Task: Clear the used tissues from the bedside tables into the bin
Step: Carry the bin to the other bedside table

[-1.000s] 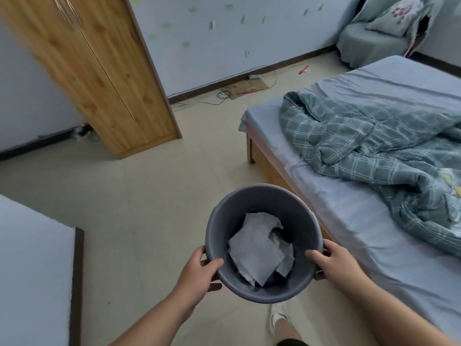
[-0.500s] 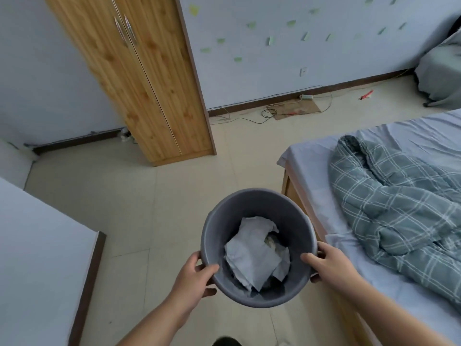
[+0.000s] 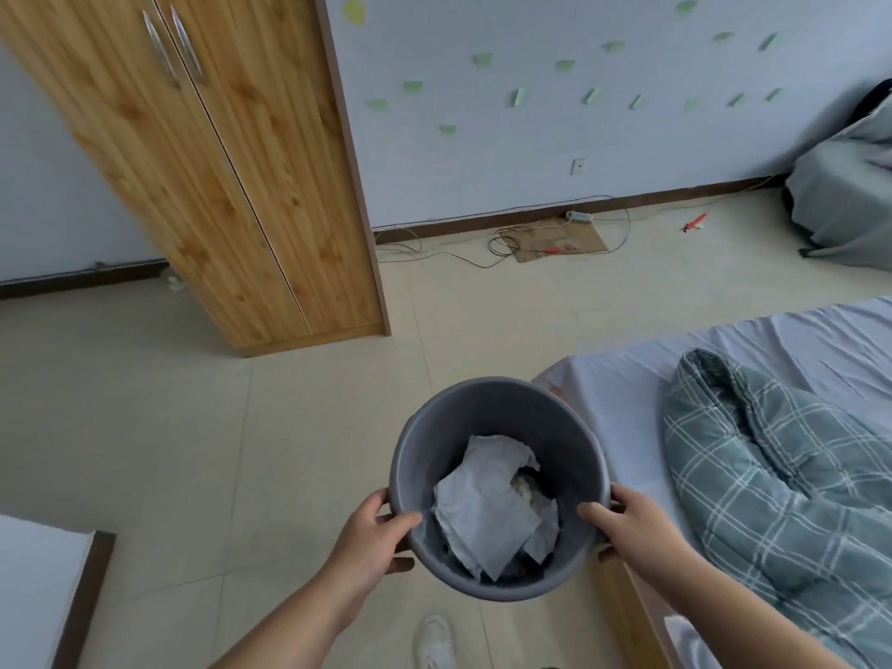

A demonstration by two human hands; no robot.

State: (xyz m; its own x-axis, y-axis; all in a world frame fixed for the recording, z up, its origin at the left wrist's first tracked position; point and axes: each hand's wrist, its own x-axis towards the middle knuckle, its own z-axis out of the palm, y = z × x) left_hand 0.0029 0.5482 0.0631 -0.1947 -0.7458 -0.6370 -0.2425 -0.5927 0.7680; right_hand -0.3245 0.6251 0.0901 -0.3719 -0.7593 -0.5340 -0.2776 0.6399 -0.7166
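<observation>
A round grey bin (image 3: 492, 408) hangs in front of me above the floor, held by both hands at its near rim. My left hand (image 3: 374, 538) grips the left side, thumb over the rim. My right hand (image 3: 632, 528) grips the right side, thumb inside the rim. Crumpled white tissues (image 3: 487, 504) lie in the bottom of the bin. No bedside table shows in this view.
A wooden wardrobe (image 3: 231, 161) stands at the back left. The bed (image 3: 753, 350) with a green checked duvet (image 3: 782, 475) fills the right side. Cables and cardboard (image 3: 555, 239) lie by the far wall. A white surface (image 3: 34, 591) edges the lower left. My white shoe (image 3: 434, 639) is below.
The view has swung left: the wardrobe has moved toward the centre and the bed slid off to the right. Both hands keep the same hold on the bin.
</observation>
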